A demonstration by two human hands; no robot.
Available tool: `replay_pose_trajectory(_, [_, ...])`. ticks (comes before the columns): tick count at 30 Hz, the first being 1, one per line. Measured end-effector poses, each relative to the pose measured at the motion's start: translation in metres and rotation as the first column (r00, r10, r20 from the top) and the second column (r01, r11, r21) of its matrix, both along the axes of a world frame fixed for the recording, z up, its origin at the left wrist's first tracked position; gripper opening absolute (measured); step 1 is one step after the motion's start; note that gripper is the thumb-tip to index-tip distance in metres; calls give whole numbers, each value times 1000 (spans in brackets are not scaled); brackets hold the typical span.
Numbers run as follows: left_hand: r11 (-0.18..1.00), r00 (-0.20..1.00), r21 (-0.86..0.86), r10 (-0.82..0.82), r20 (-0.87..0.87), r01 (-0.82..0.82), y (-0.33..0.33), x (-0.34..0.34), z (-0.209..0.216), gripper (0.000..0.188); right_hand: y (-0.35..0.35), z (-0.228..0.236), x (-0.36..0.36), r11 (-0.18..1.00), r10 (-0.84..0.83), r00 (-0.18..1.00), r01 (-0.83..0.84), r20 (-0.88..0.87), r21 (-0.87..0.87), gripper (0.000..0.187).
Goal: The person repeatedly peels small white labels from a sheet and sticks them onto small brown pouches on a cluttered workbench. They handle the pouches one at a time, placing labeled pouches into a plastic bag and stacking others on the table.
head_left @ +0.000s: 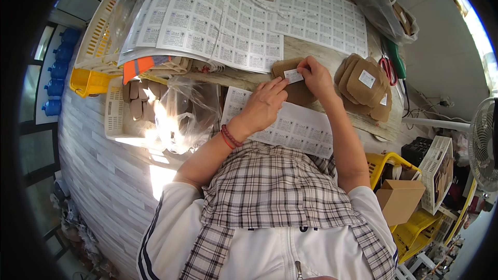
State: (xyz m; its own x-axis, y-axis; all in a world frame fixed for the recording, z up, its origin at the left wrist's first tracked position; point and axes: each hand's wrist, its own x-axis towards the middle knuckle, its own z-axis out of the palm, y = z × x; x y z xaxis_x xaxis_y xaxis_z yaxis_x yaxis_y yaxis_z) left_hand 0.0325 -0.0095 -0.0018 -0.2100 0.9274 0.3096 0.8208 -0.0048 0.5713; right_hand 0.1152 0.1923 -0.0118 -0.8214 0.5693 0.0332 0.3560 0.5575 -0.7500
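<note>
A brown flat piece with rounded corners [300,95] lies near the table's front edge, under both my hands. On it sits a small white printed label [293,76]. My right hand [317,79] has its thumb and fingers pinched together at the label's right end. My left hand [263,102] lies with fingers stretched out, its fingertips touching the label's left side. Below my hands, a sheet of printed labels [303,127] rests at the table edge, partly hidden by my left hand and forearm. Right of them is a stack of similar brown pieces [354,80], with labels on some.
Large stacked label sheets [207,18] cover the table's far left; another sheet [321,13] lies beyond my hands. Red-handled scissors [388,70] and a green-handled tool [397,59] lie at right, near a plastic bag [385,13]. A basket [115,106] stands lower left; a fan [485,145] far right.
</note>
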Motion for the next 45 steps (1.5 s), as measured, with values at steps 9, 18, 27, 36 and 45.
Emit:
replay_pose_trajectory(9, [998,999,-55,16,-43,-18,1,2,-5,11,-29,-7,5,948,-124,961,188,-247,257,26])
replay_pose_trajectory(18, [998,999,-57,10,-40,-12,0,4,-5,11,-19,-26,7,935,-235,936,291,-262,201,16])
replay_pose_trajectory(27, [999,1000,-40,11,8,-11,-4,4,-8,11,-24,-20,9,963,-245,808,267,-536,-39,19])
replay_pose_trajectory(36, [1000,997,7,13,70,-14,-8,-2,-7,12,23,34,57,790,-400,548,613,-735,27,16])
replay_pose_trajectory(45, [999,952,22,26,306,-34,-2,15,4,18,-51,46,84,865,-131,940,263,-314,427,37])
